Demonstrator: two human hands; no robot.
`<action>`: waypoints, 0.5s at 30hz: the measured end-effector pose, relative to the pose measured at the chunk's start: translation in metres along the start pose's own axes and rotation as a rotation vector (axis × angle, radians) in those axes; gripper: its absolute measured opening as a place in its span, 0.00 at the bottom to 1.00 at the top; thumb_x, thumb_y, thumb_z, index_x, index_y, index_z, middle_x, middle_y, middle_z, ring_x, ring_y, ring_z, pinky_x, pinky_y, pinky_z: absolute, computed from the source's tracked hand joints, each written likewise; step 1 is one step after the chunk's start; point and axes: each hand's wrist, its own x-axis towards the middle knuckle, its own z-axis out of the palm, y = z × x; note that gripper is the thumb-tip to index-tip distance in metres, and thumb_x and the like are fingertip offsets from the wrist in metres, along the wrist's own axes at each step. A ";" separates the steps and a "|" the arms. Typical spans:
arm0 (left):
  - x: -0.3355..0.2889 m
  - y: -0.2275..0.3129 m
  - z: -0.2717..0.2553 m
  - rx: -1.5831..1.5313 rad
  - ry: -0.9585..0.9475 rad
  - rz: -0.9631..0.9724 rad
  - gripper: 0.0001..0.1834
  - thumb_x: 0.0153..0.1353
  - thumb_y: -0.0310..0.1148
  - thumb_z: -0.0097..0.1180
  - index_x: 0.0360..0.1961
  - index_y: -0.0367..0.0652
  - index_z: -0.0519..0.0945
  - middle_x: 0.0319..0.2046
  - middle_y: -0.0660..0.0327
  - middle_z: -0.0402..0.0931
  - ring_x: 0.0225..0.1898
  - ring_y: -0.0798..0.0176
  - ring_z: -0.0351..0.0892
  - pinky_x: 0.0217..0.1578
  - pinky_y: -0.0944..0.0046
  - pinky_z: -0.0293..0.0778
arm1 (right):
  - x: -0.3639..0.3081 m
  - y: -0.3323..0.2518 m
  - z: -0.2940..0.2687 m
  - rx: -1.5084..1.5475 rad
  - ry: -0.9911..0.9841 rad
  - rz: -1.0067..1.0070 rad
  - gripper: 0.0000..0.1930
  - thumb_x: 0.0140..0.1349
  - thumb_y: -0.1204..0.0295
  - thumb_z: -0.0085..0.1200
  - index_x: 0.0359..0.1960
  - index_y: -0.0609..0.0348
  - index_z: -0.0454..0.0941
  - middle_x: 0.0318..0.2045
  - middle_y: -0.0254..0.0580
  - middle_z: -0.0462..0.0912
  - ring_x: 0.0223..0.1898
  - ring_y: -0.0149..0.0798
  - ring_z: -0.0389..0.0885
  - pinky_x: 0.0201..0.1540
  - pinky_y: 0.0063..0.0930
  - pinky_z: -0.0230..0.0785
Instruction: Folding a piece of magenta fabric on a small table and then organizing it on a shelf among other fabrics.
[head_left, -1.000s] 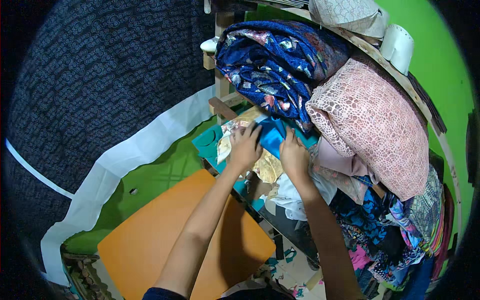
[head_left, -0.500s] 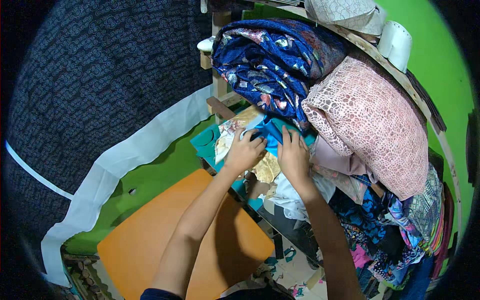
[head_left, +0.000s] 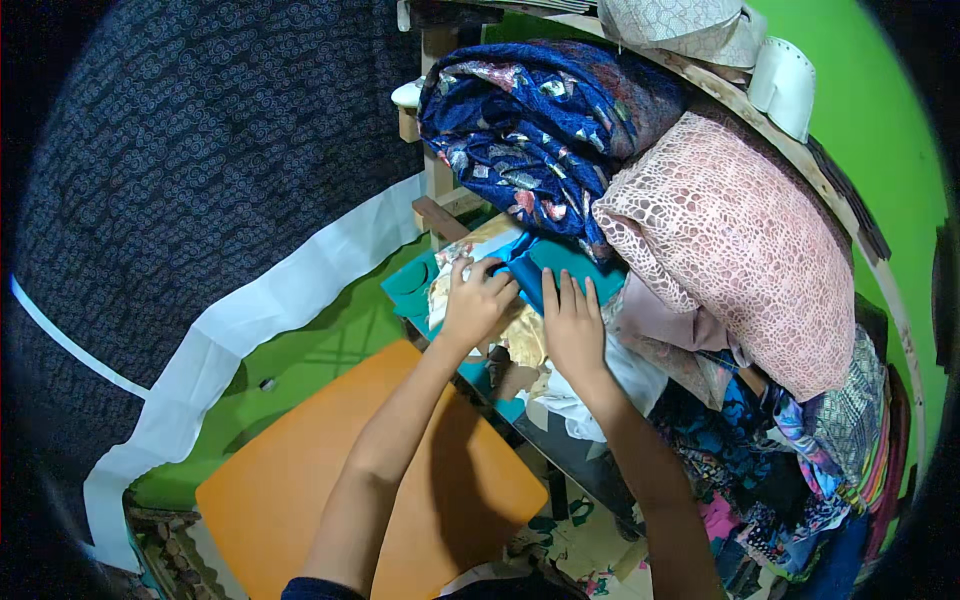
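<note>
Shiny blue satin cloth (head_left: 527,280) lies bunched on a green cloth (head_left: 560,258) at the end of a cluttered table. My left hand (head_left: 476,308) has its fingers bent and closed on the left edge of the blue cloth; the fingertips are partly hidden. On its right side my right hand (head_left: 574,325) lies nearly flat, fingers stretched forward and touching the cloth's edge. Cream and gold scraps of fabric (head_left: 524,338) are between and below the hands. White cloth (head_left: 585,395) hangs beside my right wrist.
Rolled dark blue patterned fabric (head_left: 520,130) and a pink lace-patterned bundle (head_left: 735,240) are piled beyond and right of my hands. An orange board (head_left: 330,480) is below my left arm. Dark patterned cloth (head_left: 230,150) hangs at left. Mixed garments (head_left: 740,470) heap at right.
My right hand has shifted slightly left and nearer, and its fingers have flattened and straightened. The blue cloth has been drawn into a narrower fold, showing more green cloth behind it.
</note>
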 end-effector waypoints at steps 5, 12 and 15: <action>0.016 0.010 -0.017 -0.116 0.170 -0.184 0.18 0.46 0.37 0.59 0.41 0.48 0.78 0.41 0.65 0.74 0.50 0.58 0.69 0.50 0.51 0.58 | 0.012 0.015 -0.001 0.192 0.062 0.080 0.28 0.51 0.79 0.46 0.58 0.69 0.62 0.49 0.61 0.73 0.51 0.51 0.73 0.60 0.41 0.58; -0.036 0.010 -0.015 -0.241 -0.186 0.159 0.33 0.45 0.42 0.61 0.56 0.50 0.69 0.53 0.62 0.68 0.56 0.60 0.65 0.55 0.50 0.56 | 0.021 0.021 0.002 0.257 0.118 0.117 0.27 0.50 0.82 0.45 0.56 0.70 0.63 0.46 0.61 0.75 0.47 0.53 0.75 0.55 0.42 0.61; -0.052 0.019 -0.005 -0.091 -0.312 0.272 0.39 0.48 0.52 0.57 0.62 0.53 0.63 0.61 0.65 0.61 0.61 0.63 0.60 0.58 0.50 0.55 | 0.019 0.018 -0.004 0.221 0.098 0.088 0.26 0.51 0.80 0.45 0.56 0.68 0.63 0.46 0.62 0.75 0.48 0.53 0.75 0.57 0.40 0.61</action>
